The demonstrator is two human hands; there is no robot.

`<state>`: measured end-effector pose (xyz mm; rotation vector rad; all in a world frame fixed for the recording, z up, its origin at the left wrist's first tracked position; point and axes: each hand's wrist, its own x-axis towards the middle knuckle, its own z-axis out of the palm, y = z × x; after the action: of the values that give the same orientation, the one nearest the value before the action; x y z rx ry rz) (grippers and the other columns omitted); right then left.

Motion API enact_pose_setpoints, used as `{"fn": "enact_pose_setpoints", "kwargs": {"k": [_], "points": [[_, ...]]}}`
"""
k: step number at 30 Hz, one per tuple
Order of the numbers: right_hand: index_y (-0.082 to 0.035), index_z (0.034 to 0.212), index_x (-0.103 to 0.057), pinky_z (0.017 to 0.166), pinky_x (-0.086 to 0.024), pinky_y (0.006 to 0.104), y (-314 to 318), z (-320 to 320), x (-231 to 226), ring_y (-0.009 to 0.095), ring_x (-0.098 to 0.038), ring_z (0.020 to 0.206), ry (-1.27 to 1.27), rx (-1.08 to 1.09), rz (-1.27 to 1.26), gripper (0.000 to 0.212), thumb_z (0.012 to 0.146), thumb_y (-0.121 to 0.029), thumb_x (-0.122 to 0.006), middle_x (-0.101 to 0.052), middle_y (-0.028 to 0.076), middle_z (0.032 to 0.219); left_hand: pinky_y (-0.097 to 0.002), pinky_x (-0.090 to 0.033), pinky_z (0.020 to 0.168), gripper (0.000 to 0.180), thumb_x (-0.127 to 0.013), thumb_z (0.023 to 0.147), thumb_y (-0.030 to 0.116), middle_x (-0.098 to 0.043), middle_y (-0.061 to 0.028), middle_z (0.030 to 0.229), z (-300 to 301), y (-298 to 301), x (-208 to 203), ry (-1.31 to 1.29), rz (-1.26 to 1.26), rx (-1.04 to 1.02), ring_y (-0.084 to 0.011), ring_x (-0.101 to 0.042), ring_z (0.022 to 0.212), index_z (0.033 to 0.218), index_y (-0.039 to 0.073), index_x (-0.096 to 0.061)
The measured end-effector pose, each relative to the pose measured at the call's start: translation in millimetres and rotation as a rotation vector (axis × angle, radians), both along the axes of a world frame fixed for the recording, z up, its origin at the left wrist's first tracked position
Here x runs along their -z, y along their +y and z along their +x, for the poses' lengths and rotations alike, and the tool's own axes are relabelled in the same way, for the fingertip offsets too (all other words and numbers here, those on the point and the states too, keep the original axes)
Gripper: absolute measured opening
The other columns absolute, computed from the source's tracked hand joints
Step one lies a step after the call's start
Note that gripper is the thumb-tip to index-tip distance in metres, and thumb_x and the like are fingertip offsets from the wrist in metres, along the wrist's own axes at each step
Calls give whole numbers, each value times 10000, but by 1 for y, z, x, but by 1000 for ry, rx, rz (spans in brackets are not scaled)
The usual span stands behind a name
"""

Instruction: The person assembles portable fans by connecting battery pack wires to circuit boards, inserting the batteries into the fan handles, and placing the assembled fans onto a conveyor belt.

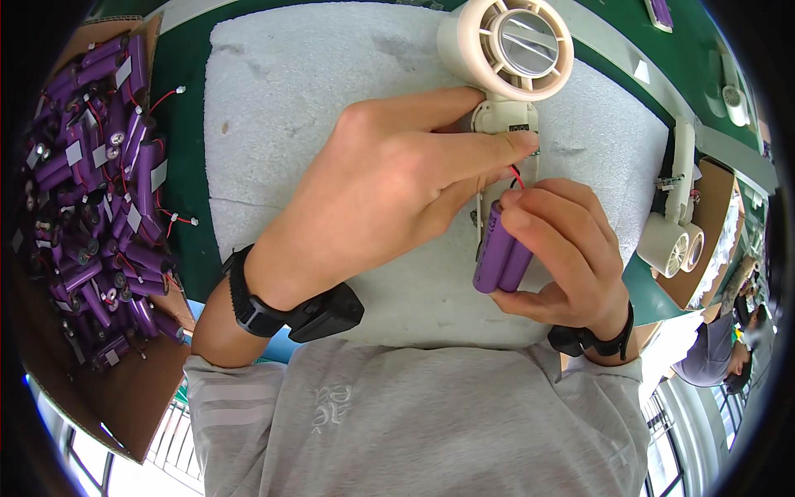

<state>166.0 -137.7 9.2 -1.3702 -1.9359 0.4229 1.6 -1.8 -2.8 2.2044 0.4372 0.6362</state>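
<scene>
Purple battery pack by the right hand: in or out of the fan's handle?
Out: the right hand holds the battery pack at a slant, much of its purple wrap exposed. The left hand hides where its wires end.

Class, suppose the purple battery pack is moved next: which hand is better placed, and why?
Probably the right hand: its grip holds the purple battery pack. The left hand looks occupied, its fingers at the cream handheld fan.
</scene>
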Motion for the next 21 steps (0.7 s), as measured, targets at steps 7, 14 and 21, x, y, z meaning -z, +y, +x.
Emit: {"fn": "enact_pose_setpoints", "kwargs": {"k": [7,14,21], "points": [[6,1083,-651,746,-530,394,2,5,-4,320,-607,905,-56,-15,-28,599,503,-98,-759,-614,153,1116,-288,-511,556,369,-749,702,13,-673,-139,912,-1,0,0,2,29,17,-219,-652,674,1065,77,-722],[35,1046,-652,761,-536,402,1,2,-9,346,-600,960,-55,7,-113,570,507,-103,-776,-587,203,1164,-290,-508,556,357,-740,730,44,-669,-142,923,0,0,2,-35,45,14,-224,-645,668,1084,86,-716],[61,1019,-652,774,-551,417,-5,8,-7,388,-584,1002,14,27,-115,554,503,-86,-794,-569,252,1167,-292,-524,572,329,-720,762,48,-670,-144,920,-1,1,2,-31,43,32,-235,-660,691,1089,88,-712]]}}
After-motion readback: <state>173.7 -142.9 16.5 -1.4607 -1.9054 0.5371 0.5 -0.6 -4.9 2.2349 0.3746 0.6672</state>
